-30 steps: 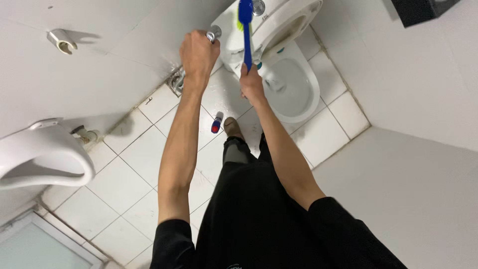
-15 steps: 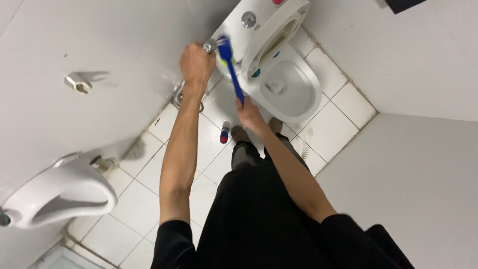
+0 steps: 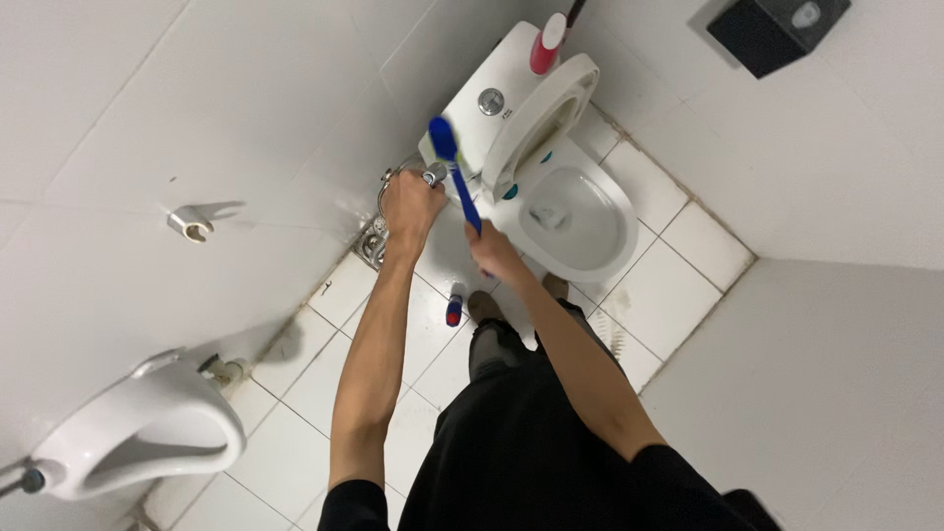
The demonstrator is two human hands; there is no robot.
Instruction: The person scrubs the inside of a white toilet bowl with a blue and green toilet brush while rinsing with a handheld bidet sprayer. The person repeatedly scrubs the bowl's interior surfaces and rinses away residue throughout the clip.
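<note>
With my left hand fingers wrapped around the spray nozzle beside the toilet, my right hand should grip the blue brush firmly, bristles kept against the tank.

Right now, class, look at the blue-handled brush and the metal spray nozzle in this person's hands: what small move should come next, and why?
Probably lower the blue-handled brush onto the white toilet tank's side. The right hand holds its handle, bristles raised just off the tank, while the left hand grips the metal spray nozzle beside it, so brush and water seem to meet there.
</note>
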